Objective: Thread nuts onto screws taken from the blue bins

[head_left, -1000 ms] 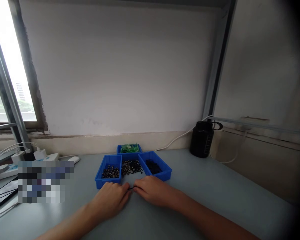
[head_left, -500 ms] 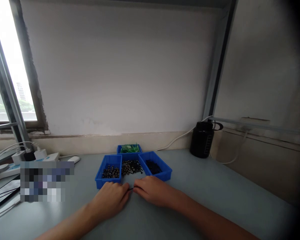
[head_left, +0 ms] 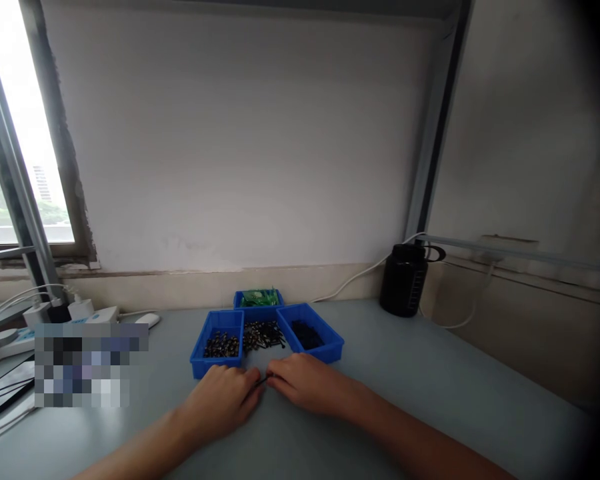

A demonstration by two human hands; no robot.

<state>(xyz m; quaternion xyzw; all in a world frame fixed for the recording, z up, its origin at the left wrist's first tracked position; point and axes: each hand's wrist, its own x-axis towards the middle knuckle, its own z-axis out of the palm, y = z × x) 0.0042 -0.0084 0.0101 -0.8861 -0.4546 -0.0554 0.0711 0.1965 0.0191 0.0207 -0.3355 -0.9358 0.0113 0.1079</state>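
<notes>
My left hand (head_left: 224, 397) and my right hand (head_left: 306, 385) meet fingertip to fingertip just above the desk, in front of the blue bins. Between them runs a thin dark rod-like piece (head_left: 262, 381), too small to name surely. Both hands are closed in a pinch, one at either end of it. Close beyond my left hand is a blue bin (head_left: 217, 367) of small dark and brassy metal parts (head_left: 222, 345). Beyond my right hand another blue bin (head_left: 336, 353) holds small black pieces (head_left: 307, 333). A loose pile of thin, screw-like parts (head_left: 264, 334) lies between these bins.
At the back, a third blue bin (head_left: 238, 299) contains green packets (head_left: 260, 297). A black jug (head_left: 404, 280) stands back right by the wall. On the left are a white power strip (head_left: 107, 315), cables, a white mouse (head_left: 150, 320) and a blurred-out patch.
Slightly more of the thin dark piece shows between my fingertips, and it slants a little more. Both hands are otherwise almost still; the bins have not moved.
</notes>
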